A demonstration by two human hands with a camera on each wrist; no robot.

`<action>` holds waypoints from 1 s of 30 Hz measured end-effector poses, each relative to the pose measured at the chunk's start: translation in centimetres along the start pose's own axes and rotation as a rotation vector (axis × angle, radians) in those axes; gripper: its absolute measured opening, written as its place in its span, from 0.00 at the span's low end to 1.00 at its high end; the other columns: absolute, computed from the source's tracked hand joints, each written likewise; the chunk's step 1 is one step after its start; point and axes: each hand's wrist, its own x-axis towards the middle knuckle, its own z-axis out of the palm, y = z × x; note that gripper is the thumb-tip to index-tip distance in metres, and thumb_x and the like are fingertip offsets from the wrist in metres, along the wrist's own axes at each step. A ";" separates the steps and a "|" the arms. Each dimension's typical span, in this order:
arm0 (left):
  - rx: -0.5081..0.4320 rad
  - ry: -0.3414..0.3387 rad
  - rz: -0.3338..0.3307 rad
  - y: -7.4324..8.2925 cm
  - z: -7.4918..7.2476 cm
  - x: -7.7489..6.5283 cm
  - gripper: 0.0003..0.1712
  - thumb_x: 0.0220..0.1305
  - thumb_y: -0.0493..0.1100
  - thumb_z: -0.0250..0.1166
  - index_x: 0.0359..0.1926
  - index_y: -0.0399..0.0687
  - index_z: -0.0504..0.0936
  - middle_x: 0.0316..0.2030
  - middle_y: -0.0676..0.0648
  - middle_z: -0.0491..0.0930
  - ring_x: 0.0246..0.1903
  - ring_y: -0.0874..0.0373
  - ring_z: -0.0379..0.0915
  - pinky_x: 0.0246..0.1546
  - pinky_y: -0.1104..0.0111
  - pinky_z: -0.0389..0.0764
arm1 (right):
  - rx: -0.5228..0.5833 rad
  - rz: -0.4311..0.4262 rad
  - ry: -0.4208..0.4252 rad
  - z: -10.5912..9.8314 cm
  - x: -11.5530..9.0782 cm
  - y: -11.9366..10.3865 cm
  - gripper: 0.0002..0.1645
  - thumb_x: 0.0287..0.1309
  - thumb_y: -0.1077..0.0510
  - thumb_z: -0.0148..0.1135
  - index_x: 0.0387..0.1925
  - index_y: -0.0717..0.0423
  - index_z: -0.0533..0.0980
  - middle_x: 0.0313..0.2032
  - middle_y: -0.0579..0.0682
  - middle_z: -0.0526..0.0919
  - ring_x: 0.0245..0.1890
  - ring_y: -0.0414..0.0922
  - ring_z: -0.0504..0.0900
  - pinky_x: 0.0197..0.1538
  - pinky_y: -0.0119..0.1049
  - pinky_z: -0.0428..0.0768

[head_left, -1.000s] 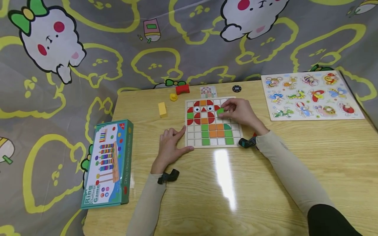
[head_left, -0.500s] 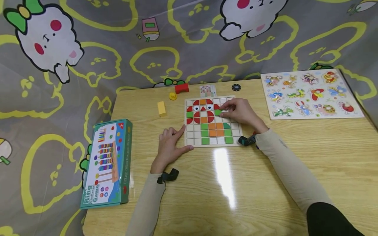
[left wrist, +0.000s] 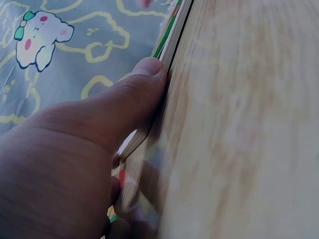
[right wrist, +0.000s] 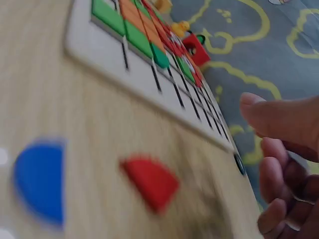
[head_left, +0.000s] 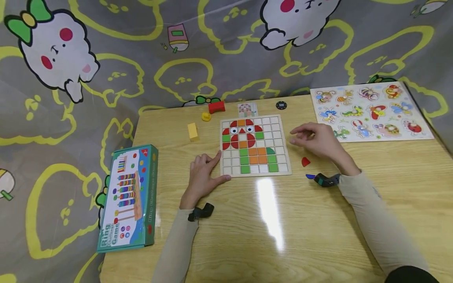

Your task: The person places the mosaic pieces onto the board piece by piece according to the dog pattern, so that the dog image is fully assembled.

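A square gridded mosaic board (head_left: 277,142) lies flat on the table, with red, orange, green and eye-printed tiles forming a figure in its cells. My left hand (head_left: 202,177) steadies its near left corner, thumb at the front edge and index finger at the left edge. In the left wrist view the thumb (left wrist: 124,94) presses along the board's side. My right hand (head_left: 318,139) is off the right edge, fingers loosely bent and holding nothing. Below it lie a red quarter-round tile (right wrist: 150,181) and a blue half-round tile (right wrist: 41,181). A green square tile (head_left: 259,135) sits in a right-hand cell.
A picture card (head_left: 247,109) and a black chip (head_left: 281,105) lie behind the board. Left of them are a red block (head_left: 216,107), a yellow duck (head_left: 206,116) and a yellow block (head_left: 193,131). A game box (head_left: 129,198) and an insect puzzle (head_left: 371,112) flank the table.
My right hand has let go of the green square tile in its cell and moved right, off the board, baring the loose red and blue tiles. My left hand has stayed at the corner.
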 end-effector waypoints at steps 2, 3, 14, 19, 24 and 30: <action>0.001 -0.001 -0.006 -0.1 -0.2 -0.1 0.53 0.51 0.74 0.67 0.74 0.61 0.62 0.39 0.52 0.63 0.40 0.55 0.54 0.41 0.61 0.52 | -0.040 0.009 -0.030 -1.0 -1.7 0.5 0.18 0.55 0.47 0.73 0.45 0.52 0.85 0.32 0.48 0.83 0.30 0.43 0.77 0.33 0.29 0.71; 0.000 -0.001 -0.007 -0.2 -0.3 -0.2 0.53 0.51 0.74 0.67 0.74 0.61 0.62 0.39 0.52 0.63 0.40 0.55 0.54 0.41 0.61 0.52 | -0.058 0.014 -0.054 -1.4 -2.4 0.7 0.18 0.55 0.48 0.73 0.45 0.52 0.84 0.32 0.47 0.83 0.30 0.42 0.77 0.33 0.29 0.71; 0.014 0.002 0.001 -0.6 -0.3 -0.4 0.52 0.51 0.74 0.66 0.74 0.64 0.62 0.41 0.51 0.66 0.40 0.55 0.55 0.40 0.61 0.52 | -0.165 0.002 -0.121 0.2 -5.7 0.3 0.22 0.52 0.45 0.75 0.41 0.57 0.82 0.32 0.49 0.81 0.30 0.42 0.77 0.34 0.33 0.74; 0.016 -0.014 0.010 -0.3 -0.1 -0.2 0.52 0.52 0.75 0.66 0.74 0.64 0.61 0.41 0.51 0.65 0.40 0.55 0.54 0.41 0.61 0.52 | -0.192 0.019 -0.128 0.5 -6.0 0.0 0.14 0.57 0.53 0.71 0.40 0.58 0.81 0.32 0.51 0.81 0.31 0.44 0.78 0.35 0.37 0.74; 0.023 -0.013 0.013 0.0 -0.2 -0.1 0.53 0.51 0.74 0.67 0.74 0.64 0.61 0.41 0.50 0.65 0.39 0.53 0.54 0.40 0.60 0.52 | -0.201 -0.051 -0.117 0.5 -6.4 0.5 0.12 0.62 0.59 0.66 0.44 0.62 0.79 0.36 0.55 0.79 0.33 0.46 0.77 0.36 0.39 0.75; 0.015 -0.018 0.009 0.2 0.0 0.1 0.52 0.52 0.74 0.66 0.74 0.64 0.61 0.40 0.51 0.64 0.39 0.54 0.54 0.40 0.61 0.51 | -0.112 -0.047 -0.120 0.6 -5.8 0.7 0.13 0.67 0.58 0.61 0.49 0.61 0.75 0.39 0.54 0.81 0.36 0.45 0.80 0.38 0.31 0.76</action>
